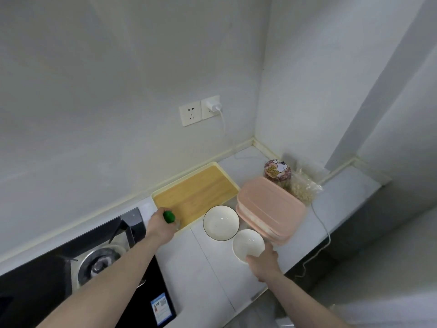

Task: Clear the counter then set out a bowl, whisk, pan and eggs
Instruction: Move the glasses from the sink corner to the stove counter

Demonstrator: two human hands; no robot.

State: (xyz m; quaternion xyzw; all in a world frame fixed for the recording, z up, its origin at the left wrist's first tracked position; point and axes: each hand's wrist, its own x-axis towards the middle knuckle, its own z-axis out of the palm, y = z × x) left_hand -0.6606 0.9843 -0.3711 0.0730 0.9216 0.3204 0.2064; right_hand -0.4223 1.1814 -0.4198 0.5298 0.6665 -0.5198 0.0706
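Head view: left hand (163,224) grips green-handled tool (169,217); right hand (262,261) pinches small bowl (248,245) rim. Lift it straight, clear of neighbouring bowl (221,222).

Two bare forearms, no sleeves; left grip (163,224), right grip (264,262).

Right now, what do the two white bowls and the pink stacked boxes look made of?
Both bowls, the larger and the smaller that the right hand grips: probably glazed ceramic, glossy with bright highlights. Pink boxes: likely matte plastic, soft dull sheen, rounded moulded corners.
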